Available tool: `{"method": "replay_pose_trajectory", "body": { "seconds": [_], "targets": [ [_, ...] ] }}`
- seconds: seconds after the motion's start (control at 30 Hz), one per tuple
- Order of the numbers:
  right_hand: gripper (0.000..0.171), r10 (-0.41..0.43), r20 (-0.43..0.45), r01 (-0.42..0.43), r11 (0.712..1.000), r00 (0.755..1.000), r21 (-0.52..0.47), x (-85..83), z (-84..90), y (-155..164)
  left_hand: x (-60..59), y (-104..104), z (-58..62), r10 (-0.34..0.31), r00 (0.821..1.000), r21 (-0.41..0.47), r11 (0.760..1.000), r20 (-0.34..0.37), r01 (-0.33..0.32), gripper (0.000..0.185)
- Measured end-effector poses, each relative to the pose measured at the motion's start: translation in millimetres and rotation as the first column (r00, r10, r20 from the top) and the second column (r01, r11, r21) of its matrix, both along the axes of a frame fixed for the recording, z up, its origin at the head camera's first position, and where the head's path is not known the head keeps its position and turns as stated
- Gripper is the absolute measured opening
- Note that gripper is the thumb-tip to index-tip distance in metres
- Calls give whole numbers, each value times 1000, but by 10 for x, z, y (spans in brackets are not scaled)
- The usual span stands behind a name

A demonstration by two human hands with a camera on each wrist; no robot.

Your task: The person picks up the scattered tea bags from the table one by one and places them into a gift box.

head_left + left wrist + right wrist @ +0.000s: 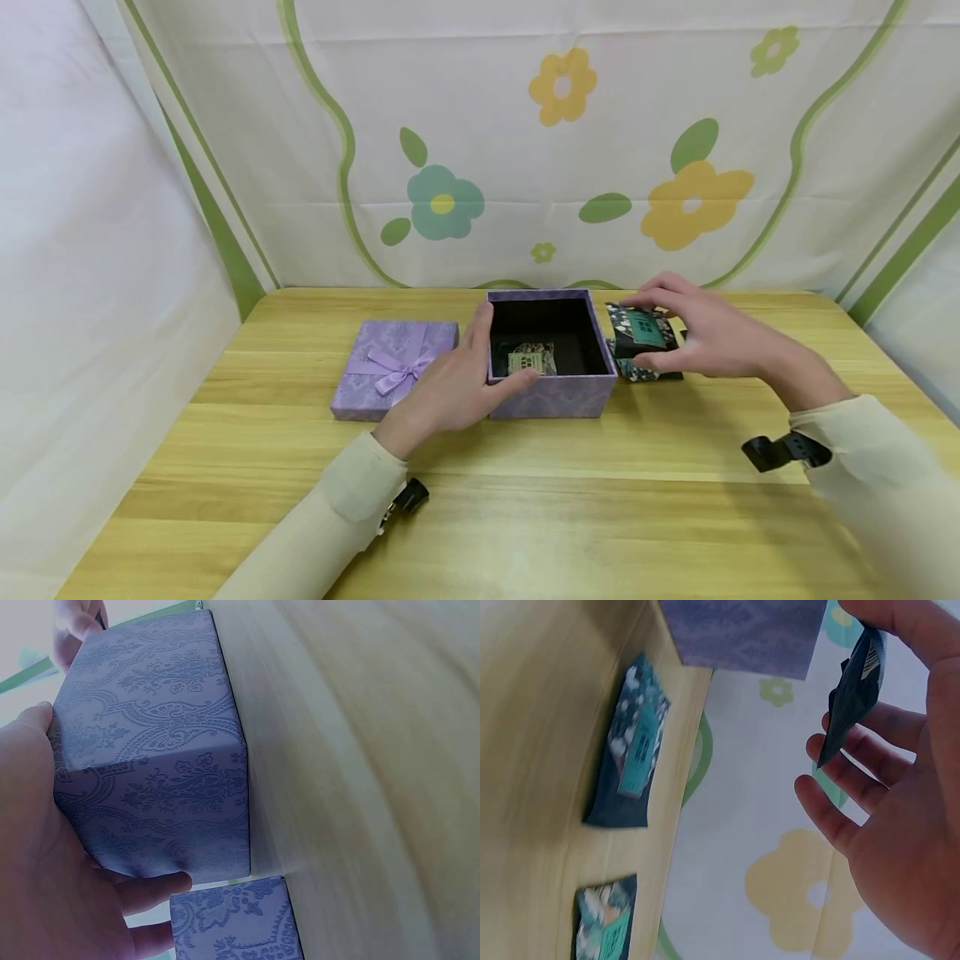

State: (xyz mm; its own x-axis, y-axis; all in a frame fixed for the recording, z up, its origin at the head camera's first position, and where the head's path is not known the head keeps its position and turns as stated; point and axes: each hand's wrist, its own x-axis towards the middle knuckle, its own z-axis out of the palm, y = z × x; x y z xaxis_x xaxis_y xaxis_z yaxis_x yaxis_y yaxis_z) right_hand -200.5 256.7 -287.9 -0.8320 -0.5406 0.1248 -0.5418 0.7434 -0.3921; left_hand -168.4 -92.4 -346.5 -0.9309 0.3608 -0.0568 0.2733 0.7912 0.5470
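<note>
An open purple patterned box [551,396] stands mid-table with a dark lining. A small packet with a green label [531,360] lies inside it. My left hand [468,375] grips the box's left front corner, thumb on the front rim; the left wrist view shows the palm [45,862] against the box [150,742]. My right hand [678,333], just right of the box, pinches a dark packet with a teal label [643,331] above the table. In the right wrist view this dark packet [853,697] hangs between thumb and fingers.
The box's purple lid with a ribbon bow [393,367] lies left of the box. Two more dark packets [634,761] [604,922] lie on the wooden table [525,500] under the right hand. A flowered cloth backdrop [525,142] walls in the table.
</note>
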Motion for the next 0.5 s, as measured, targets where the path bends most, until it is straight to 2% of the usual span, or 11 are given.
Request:
{"method": "replay_pose_trajectory", "body": {
  "seconds": [0.5],
  "targets": [
    [67, 78, 17, -77, 996, 997, -42, -148, 21, -490, -2, 3, -5, 1, 1000, 13, 1000, -7, -1, 117]
  ]
}}
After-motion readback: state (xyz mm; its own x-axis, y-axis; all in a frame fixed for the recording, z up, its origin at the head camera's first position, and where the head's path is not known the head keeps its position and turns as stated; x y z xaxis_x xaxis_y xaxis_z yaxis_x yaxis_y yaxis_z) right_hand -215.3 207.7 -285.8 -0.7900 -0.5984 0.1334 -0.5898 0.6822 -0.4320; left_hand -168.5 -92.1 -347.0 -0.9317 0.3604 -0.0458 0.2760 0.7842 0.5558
